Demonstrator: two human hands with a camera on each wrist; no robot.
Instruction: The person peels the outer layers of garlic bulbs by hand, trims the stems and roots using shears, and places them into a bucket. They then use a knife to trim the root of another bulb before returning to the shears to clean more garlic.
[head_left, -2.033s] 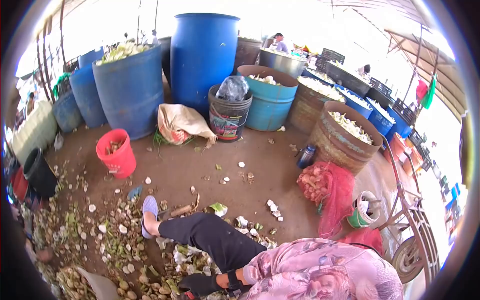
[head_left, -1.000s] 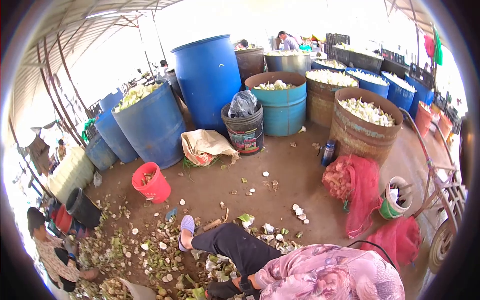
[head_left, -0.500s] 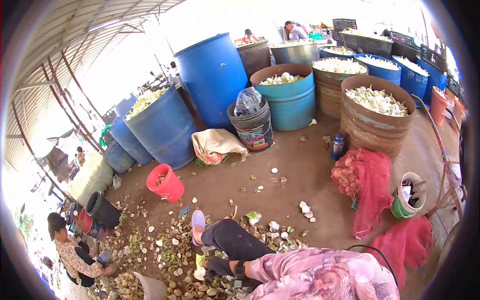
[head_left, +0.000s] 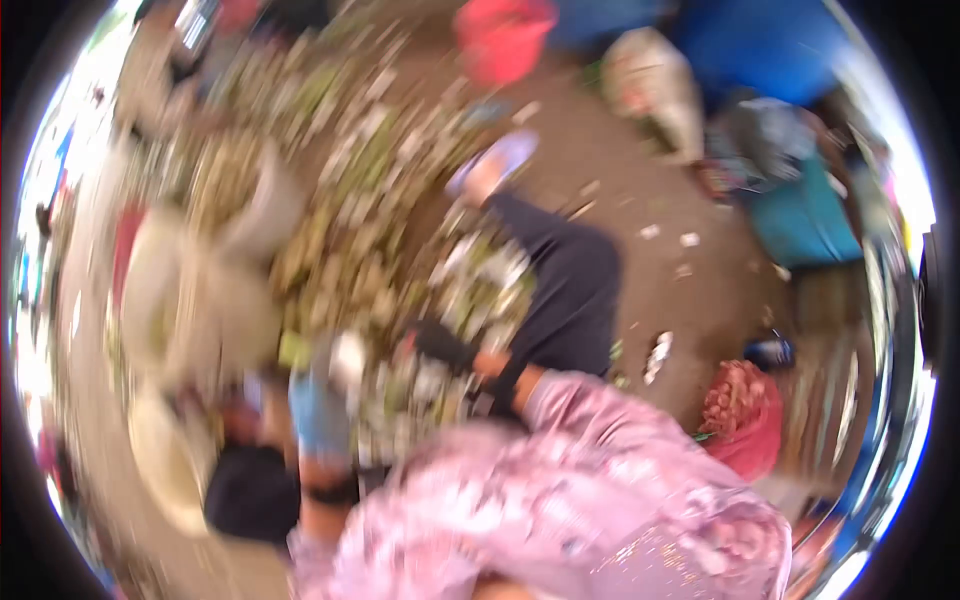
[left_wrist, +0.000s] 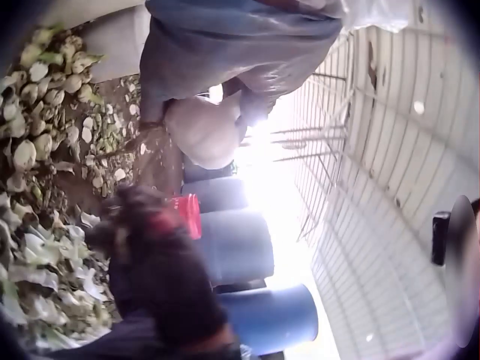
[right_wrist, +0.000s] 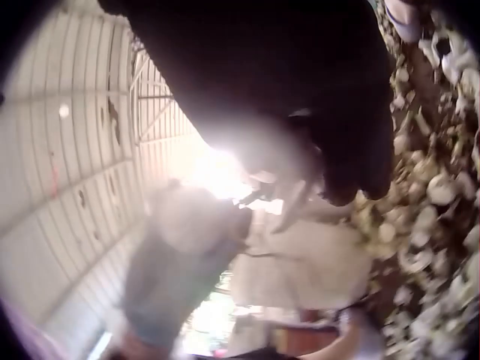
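A blue glove covers my left hand [head_left: 320, 410], blurred at the lower left of the head view. It grips a round white bulb [left_wrist: 202, 131], which hangs below the glove [left_wrist: 240, 45] in the left wrist view. To its right in the head view is my right hand [head_left: 445, 345], in a dark glove, a short gap away. Its fingers look curled in the left wrist view, with a red patch beside them [left_wrist: 157, 247]. A pale blurred shape [right_wrist: 285, 161] shows under the dark glove [right_wrist: 285, 75] in the right wrist view; what it is I cannot tell.
Leaves and trimmings [head_left: 350, 250] cover the floor around my dark-trousered leg [head_left: 570, 290]. Pale sacks [head_left: 170, 300] stand at the left, near a person [head_left: 150, 80]. A red bucket [head_left: 505, 40], a teal drum [head_left: 805, 215] and a red net bag [head_left: 740, 420] are farther out.
The head view has swung down and left, blurring everything. My blue-gloved left hand has come into view with a whitish thing. The drums have shifted to the upper right edge.
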